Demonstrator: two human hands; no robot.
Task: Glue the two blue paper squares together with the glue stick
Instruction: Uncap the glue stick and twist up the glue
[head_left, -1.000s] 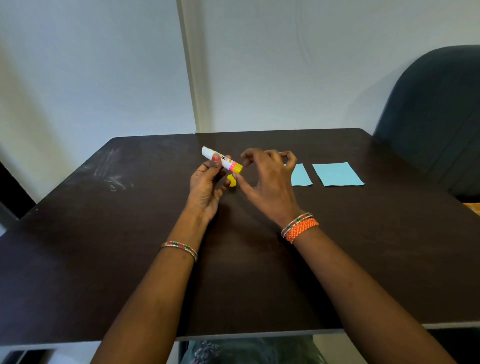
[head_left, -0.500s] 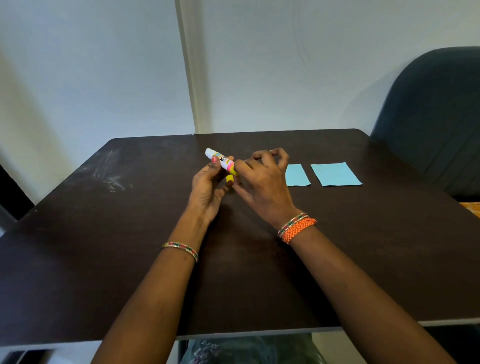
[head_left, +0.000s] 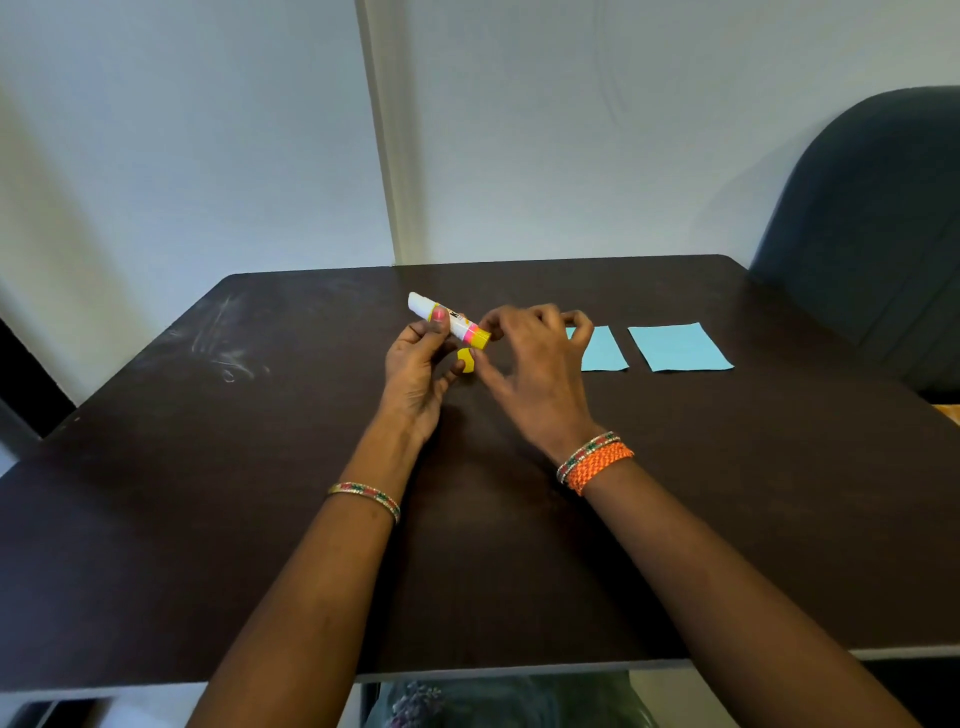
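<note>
Left hand (head_left: 415, 364) grip holds glue stick (head_left: 449, 319); right hand (head_left: 535, 374) fingers loosely curled at its yellow end, grip unclear; two blue squares (head_left: 602, 351) (head_left: 678, 346) on bench (head_left: 208, 467).

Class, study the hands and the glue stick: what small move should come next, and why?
Probably twist the yellow base with the right hand, raising glue. The left hand holds the white glue stick, its yellow cap is off, and both blue paper squares lie untouched.

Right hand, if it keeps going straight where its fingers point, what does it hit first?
Most likely the glue stick: the right hand has its fingertips at the stick's yellow base, held by the left hand. Depth is unclear.
</note>
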